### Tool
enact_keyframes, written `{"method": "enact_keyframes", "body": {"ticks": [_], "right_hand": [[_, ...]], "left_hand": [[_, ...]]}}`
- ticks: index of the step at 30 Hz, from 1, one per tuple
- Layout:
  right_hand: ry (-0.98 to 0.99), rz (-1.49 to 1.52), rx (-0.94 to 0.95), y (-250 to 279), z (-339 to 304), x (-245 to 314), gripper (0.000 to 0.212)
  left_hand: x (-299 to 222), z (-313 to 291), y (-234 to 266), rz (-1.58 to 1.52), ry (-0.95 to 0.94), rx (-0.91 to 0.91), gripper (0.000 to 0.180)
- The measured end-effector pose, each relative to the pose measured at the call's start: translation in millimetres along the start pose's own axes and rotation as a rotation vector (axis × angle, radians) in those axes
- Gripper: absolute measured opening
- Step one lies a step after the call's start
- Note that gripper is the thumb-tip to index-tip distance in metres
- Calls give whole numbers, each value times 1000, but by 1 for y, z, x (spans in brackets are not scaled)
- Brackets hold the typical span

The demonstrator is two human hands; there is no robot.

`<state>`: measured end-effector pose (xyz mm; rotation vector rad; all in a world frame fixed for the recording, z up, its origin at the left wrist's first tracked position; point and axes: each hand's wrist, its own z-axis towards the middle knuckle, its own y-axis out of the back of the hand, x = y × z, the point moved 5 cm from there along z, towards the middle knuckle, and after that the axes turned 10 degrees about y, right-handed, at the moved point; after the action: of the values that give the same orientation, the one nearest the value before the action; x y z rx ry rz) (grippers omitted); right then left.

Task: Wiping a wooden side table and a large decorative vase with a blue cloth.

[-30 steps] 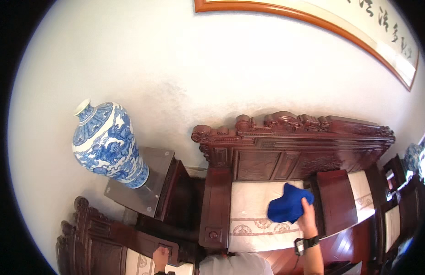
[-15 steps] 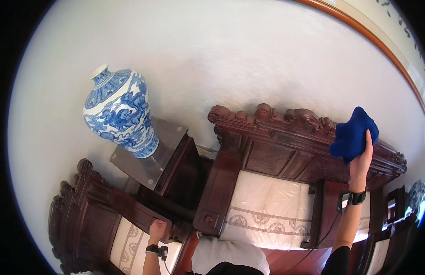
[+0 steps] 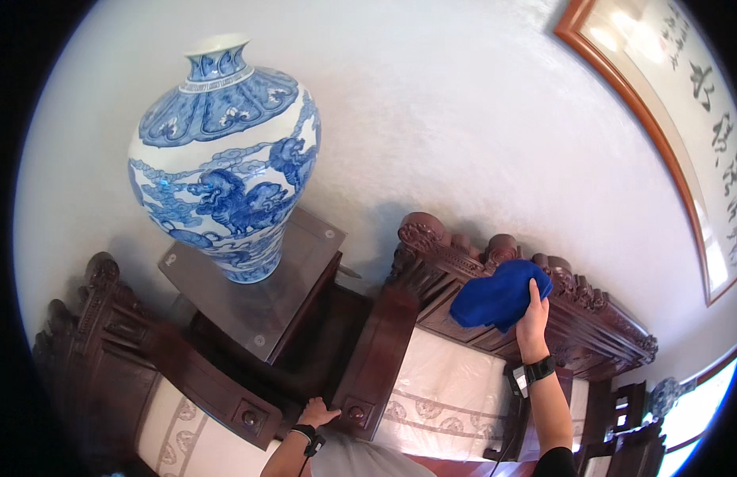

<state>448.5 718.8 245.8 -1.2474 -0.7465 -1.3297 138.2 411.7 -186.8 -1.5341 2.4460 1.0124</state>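
Your right hand (image 3: pixel 533 322): at 4 o'clock from the middle of the view, fingers and thumb gripping the blue cloth (image 3: pixel 495 298), a dark strap round your wrist.
Blue cloth: bunched, reaching toward 10 o'clock from your fingers, in front of the carved backrest (image 3: pixel 615 322); from this angle it is hard to say whether it touches the wood.
Your left hand (image 3: pixel 315 413): between 6 and 7 o'clock, fingers loosely open and gripping nothing, thumb stretched toward the round knob on the dark wooden armrest (image 3: pixel 384 350).
Pale cushion (image 3: pixel 436 374): at 5 o'clock, patterned along its front, below the backrest.
Blue-and-white vase (image 3: pixel 229 167): at 10 o'clock, standing on the dark stand (image 3: pixel 289 314), which you have at 8 o'clock.
Carved chair (image 3: pixel 170 354): also at 8 o'clock, lower than the stand.
Framed calligraphy (image 3: pixel 650 107): at 2 o'clock, on the wall.
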Motion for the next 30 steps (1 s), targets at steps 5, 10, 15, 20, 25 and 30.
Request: {"method": "enact_keyframes", "body": {"ticks": [5,10,15,20,25,30], "right_hand": [[341,-195,-34,-55,25,12,33],[602,-578,258,-112,59,-23,31],[585,-1175,798,-156,69,-142,46],[689,-1105,802,-176,63,-157,46],[942,-1194,1022,-229,57,-156,38],[1230,-1579,1299,-271,15,-210,42]], "left_hand": [[-23,12,-17,152,46,80,107],[-31,12,-38,-9,132,75,108],[-31,20,-58,-273,286,2,105],[-17,19,-67,-230,271,-146,112],[-22,20,-63,-110,265,-130,117],[-22,20,-64,-68,261,-147,117]]}}
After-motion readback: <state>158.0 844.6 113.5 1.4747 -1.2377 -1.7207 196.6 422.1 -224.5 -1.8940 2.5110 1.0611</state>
